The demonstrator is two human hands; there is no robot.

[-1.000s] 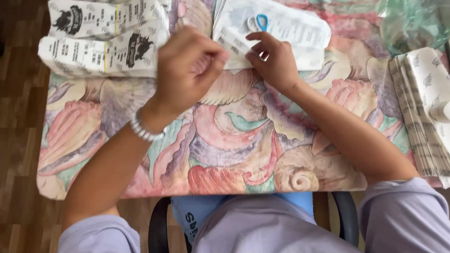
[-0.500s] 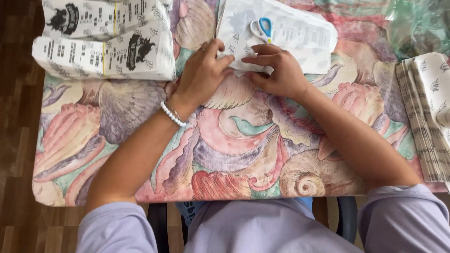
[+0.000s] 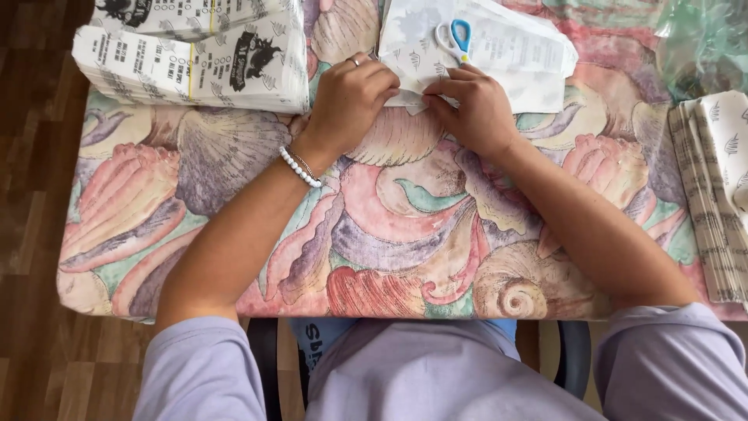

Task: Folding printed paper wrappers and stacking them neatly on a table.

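Observation:
A pile of white printed paper sheets point(image 3: 506, 47) lies at the far middle of the table, with blue-handled scissors point(image 3: 454, 35) resting on top. My left hand point(image 3: 351, 101), with a ring and a bead bracelet at the wrist, pinches the near left edge of the top sheet. My right hand point(image 3: 475, 109) grips the same near edge just beside it. Both hands meet at the pile's front corner, fingers curled over the paper.
A thick stack of printed paper bags point(image 3: 195, 51) sits at the far left. Another stack of patterned folded paper point(image 3: 717, 187) lies along the right edge. Clear green plastic point(image 3: 701, 39) is at the far right. The tablecloth point(image 3: 405, 226) has a shell pattern. Wooden floor lies to the left.
My left hand moved from above the table's middle to the paper pile's near edge and closed on it beside my right hand. The view shifted slightly.

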